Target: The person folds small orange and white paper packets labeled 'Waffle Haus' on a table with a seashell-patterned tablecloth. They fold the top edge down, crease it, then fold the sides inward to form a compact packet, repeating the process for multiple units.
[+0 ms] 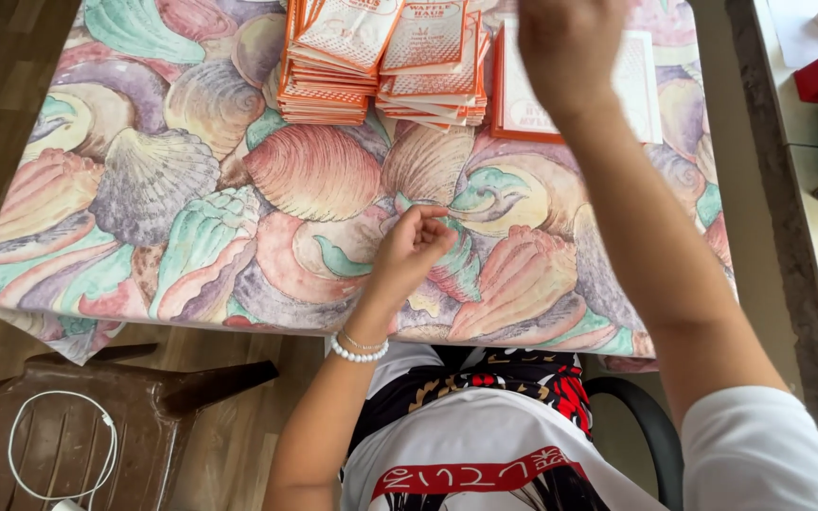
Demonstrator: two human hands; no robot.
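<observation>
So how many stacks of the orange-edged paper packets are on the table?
3: left stack and middle stack side by side at the far edge, and a low flat stack under the right hand. More may lie beyond view.

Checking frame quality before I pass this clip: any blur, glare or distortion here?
Head view: even daylight, no harsh glare; the right hand is motion-blurred and cut by the top edge; the left hand and the seashell tablecloth are sharp; wide-angle bending slants the table edges.
</observation>
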